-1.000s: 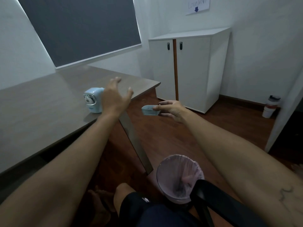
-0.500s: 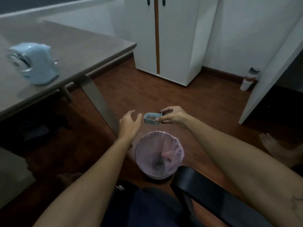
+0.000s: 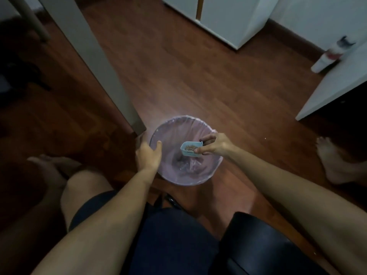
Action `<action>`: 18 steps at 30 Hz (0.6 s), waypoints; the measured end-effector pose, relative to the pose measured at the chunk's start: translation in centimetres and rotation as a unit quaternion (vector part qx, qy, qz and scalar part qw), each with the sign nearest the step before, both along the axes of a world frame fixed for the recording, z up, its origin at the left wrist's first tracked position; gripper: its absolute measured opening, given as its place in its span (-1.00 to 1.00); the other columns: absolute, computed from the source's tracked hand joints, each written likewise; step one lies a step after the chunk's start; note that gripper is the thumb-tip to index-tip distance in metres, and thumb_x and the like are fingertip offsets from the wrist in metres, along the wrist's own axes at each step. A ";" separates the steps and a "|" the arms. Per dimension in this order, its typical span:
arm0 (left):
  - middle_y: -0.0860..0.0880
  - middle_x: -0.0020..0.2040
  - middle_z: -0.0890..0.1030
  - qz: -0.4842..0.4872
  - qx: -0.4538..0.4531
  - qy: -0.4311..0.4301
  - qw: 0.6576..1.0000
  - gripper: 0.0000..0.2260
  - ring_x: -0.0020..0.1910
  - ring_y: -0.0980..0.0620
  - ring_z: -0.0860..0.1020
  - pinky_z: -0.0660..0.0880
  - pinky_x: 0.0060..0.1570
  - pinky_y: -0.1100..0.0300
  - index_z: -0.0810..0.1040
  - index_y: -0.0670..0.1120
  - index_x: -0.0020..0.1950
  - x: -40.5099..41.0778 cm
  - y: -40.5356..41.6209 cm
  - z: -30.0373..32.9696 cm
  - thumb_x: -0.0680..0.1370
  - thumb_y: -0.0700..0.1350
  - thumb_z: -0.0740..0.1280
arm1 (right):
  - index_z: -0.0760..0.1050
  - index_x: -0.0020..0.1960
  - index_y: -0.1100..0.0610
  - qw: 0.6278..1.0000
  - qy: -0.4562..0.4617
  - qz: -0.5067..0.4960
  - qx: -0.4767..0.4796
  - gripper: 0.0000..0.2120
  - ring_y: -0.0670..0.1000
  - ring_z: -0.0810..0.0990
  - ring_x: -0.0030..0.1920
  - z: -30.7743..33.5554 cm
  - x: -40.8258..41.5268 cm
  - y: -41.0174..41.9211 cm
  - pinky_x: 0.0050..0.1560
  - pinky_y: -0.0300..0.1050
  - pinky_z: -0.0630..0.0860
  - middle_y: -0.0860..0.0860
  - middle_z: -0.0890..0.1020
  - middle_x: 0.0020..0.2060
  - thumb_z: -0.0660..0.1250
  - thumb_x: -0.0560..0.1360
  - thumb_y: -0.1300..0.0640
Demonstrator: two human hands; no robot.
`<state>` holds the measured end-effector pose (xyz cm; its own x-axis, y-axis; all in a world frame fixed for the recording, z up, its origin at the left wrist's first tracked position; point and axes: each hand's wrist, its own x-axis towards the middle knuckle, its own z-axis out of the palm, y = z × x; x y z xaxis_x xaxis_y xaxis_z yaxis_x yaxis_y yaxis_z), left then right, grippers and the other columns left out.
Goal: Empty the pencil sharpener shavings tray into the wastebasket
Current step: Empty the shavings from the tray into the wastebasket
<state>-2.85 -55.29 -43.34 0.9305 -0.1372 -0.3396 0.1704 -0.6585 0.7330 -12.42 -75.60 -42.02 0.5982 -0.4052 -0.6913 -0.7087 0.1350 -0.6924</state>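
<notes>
A small light-blue shavings tray (image 3: 191,149) with brown shavings inside is pinched by my right hand (image 3: 215,144) over the mouth of the wastebasket (image 3: 174,124). The tray sits upright, its open side up. The wastebasket is round, lined with a pale purple bag, and stands on the wooden floor. My left hand (image 3: 148,155) rests at the basket's left rim with fingers apart, holding nothing. The pencil sharpener itself is out of view.
A grey desk leg (image 3: 95,62) slants down just left of the basket. A white cabinet (image 3: 224,18) stands at the back. A bottle (image 3: 329,56) sits by a white panel at right. A bare foot (image 3: 333,163) is on the floor at right. A dark chair arm (image 3: 258,241) is below.
The view has tilted down from the desk to the floor. My right hand has carried the tray down over the wastebasket, and my left hand has dropped to the basket's left rim.
</notes>
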 end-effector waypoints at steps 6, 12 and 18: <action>-0.22 0.42 0.43 -0.023 0.039 0.079 0.996 -0.40 0.35 -0.26 0.43 0.40 0.26 -0.01 0.20 0.02 0.54 0.9 0.6 -2.7 0.53 -0.09 0.33 | 0.60 0.12 0.31 0.981 0.037 0.126 -0.139 -0.47 0.11 0.72 -0.04 -3.7 1.9 1.3 0.05 0.08 0.64 0.21 0.73 -0.03 0.64 0.24 0.11; -0.23 0.29 0.54 -0.018 0.030 0.118 0.992 -0.40 0.25 -0.26 0.51 0.44 0.22 0.06 0.29 0.10 0.50 0.7 0.6 -4.1 0.50 -0.32 0.15 | 0.68 -0.10 0.23 0.918 0.072 0.243 -0.305 -0.65 0.11 0.70 -0.14 -5.7 3.8 3.5 -0.07 0.03 0.60 0.14 0.73 -0.21 0.54 0.29 -0.02; -0.22 0.33 0.52 0.012 0.000 0.125 0.992 -0.38 0.27 -0.25 0.50 0.40 0.26 0.12 0.29 0.13 0.50 0.5 0.8 -4.5 0.51 -0.35 0.10 | 0.66 0.06 0.21 0.868 0.105 0.352 -0.334 -0.60 0.19 0.66 0.01 -7.2 4.6 4.7 0.00 0.00 0.55 0.18 0.71 -0.07 0.44 0.40 -0.07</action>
<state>-2.33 -54.46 -47.83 0.8203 -0.1168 -0.5600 0.3622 -0.6516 0.6665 -7.82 -70.92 -49.22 0.7491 -0.3429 -0.5668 -0.5734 -0.7641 -0.2956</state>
